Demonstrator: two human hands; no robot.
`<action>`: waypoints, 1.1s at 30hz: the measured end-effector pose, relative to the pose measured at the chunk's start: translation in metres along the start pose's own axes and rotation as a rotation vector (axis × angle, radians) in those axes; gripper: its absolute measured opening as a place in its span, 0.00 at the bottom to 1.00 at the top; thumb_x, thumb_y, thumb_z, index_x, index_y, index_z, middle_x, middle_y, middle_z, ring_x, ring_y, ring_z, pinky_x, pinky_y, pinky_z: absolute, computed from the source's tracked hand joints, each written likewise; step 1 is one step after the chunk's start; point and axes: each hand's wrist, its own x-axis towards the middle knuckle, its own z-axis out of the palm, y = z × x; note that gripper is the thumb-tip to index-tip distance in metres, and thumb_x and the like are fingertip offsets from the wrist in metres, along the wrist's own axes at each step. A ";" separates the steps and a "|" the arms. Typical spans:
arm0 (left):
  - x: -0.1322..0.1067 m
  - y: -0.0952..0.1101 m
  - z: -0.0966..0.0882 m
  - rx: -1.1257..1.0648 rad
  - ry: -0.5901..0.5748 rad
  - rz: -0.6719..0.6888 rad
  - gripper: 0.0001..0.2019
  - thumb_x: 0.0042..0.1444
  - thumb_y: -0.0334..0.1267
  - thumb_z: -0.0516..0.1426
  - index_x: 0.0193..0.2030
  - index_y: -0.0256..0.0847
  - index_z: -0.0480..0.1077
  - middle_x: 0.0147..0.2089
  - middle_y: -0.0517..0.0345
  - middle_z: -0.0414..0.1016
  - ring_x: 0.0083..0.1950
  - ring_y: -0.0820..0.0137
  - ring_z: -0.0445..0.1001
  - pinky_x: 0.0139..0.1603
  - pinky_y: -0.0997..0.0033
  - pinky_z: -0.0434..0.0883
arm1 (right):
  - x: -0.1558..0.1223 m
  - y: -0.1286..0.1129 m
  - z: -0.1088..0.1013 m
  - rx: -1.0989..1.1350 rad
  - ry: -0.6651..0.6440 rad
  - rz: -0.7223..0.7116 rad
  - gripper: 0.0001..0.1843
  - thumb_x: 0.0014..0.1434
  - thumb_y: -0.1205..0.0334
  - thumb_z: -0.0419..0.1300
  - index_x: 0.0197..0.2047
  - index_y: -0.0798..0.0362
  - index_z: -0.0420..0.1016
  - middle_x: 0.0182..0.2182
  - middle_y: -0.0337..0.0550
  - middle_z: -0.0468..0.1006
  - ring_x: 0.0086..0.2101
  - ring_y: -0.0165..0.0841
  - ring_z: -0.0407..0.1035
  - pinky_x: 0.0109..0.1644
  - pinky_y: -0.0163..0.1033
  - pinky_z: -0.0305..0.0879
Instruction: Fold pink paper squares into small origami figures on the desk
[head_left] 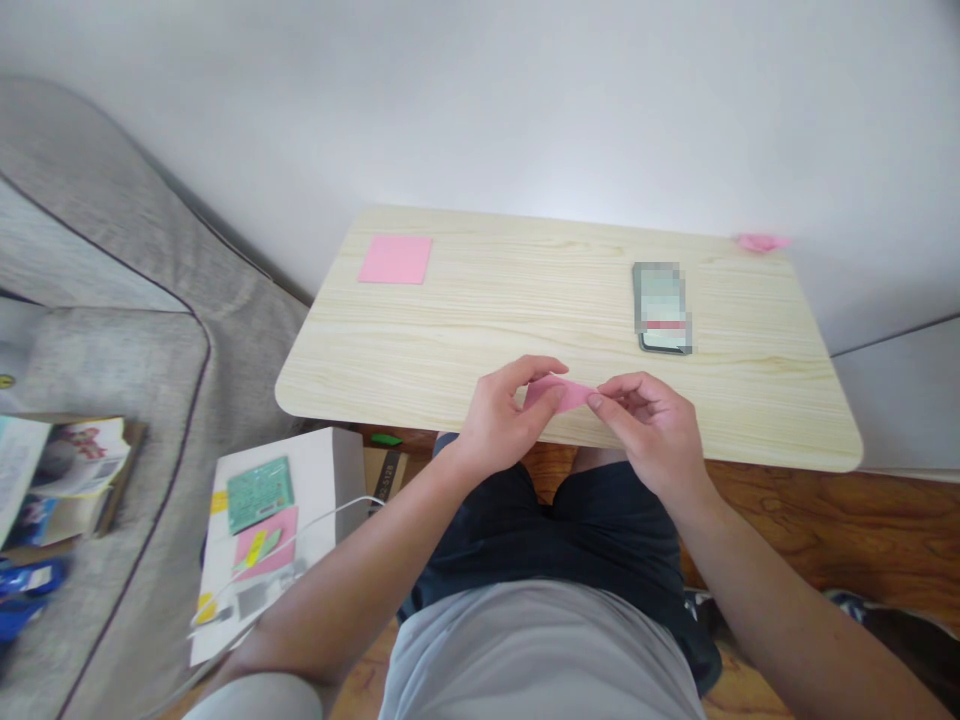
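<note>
A small folded piece of pink paper [574, 394] is held between my two hands, just above the table's front edge. My left hand [508, 410] grips its left side, with the thumb on the paper's near face. At the paper's right tip, my right hand [651, 420] pinches a corner between thumb and finger; its other fingers are curled. A flat square of pink paper [395, 260] lies at the table's back left. Toward the back right corner is a crumpled or folded pink paper piece [761, 243].
On the pale wood table [510, 300] a phone [661, 308] lies right of centre. A white box [315, 470] at the lower left carries a green packet [259, 494], pink paper and a white cable. A grey sofa [150, 400] stands at left, with a wall behind the table.
</note>
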 end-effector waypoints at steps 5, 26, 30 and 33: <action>0.013 -0.005 -0.003 0.026 -0.210 -0.093 0.14 0.64 0.34 0.56 0.55 0.43 0.75 0.46 0.58 0.81 0.45 0.69 0.77 0.47 0.68 0.74 | 0.002 0.000 -0.007 -0.131 -0.119 -0.034 0.14 0.60 0.63 0.68 0.49 0.45 0.78 0.42 0.40 0.83 0.42 0.39 0.79 0.50 0.47 0.73; 0.058 -0.021 0.004 0.577 -0.268 0.123 0.10 0.57 0.40 0.64 0.46 0.47 0.78 0.54 0.53 0.76 0.59 0.54 0.68 0.58 0.50 0.63 | 0.016 0.022 -0.008 -0.612 -0.140 -0.434 0.15 0.63 0.70 0.61 0.51 0.48 0.80 0.47 0.47 0.81 0.49 0.45 0.71 0.55 0.55 0.68; 0.049 -0.024 0.004 0.536 -0.261 0.163 0.05 0.59 0.43 0.64 0.38 0.46 0.80 0.49 0.54 0.77 0.56 0.55 0.68 0.56 0.51 0.62 | 0.014 0.027 -0.010 -0.648 -0.165 -0.466 0.12 0.63 0.66 0.64 0.49 0.46 0.81 0.48 0.46 0.82 0.50 0.46 0.71 0.56 0.57 0.67; 0.038 -0.024 0.006 0.522 -0.243 0.189 0.05 0.62 0.42 0.63 0.39 0.46 0.80 0.49 0.55 0.79 0.55 0.57 0.69 0.56 0.51 0.60 | 0.009 0.028 -0.011 -0.633 -0.178 -0.467 0.10 0.64 0.63 0.65 0.48 0.44 0.82 0.48 0.44 0.82 0.50 0.45 0.71 0.56 0.57 0.66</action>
